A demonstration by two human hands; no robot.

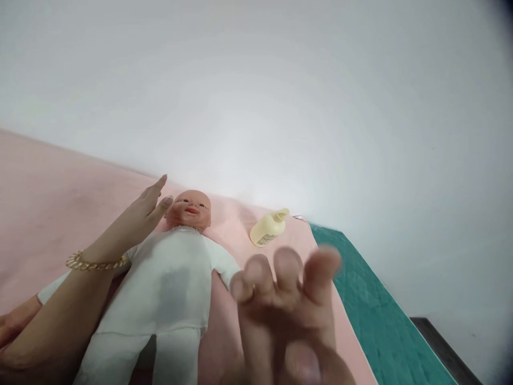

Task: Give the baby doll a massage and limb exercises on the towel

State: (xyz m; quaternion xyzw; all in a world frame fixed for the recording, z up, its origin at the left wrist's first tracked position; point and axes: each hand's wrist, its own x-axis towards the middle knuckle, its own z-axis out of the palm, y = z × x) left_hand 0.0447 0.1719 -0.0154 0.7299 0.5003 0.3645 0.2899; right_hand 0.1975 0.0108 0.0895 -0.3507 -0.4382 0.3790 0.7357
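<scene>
A baby doll [192,208] in a white suit lies on its back with its face up; a grey patch shows on its belly. My left hand [150,206], fingers stretched out, is at the side of the doll's head and seems to touch or nearly touch its cheek. A beaded bracelet [96,262] circles my left wrist. Close to the camera, my right hand [286,305] is raised with the palm towards me. Its fingers are bent but apart, slightly blurred, and I see nothing in them. It partly covers the end of the doll's arm.
A pale yellow pump bottle [268,229] leans on the pink sheet [60,192], right of the doll. A green quilted cover [372,299] shows along the right side. Behind stands a white wall [256,96]. A dark edge [444,347] is at lower right.
</scene>
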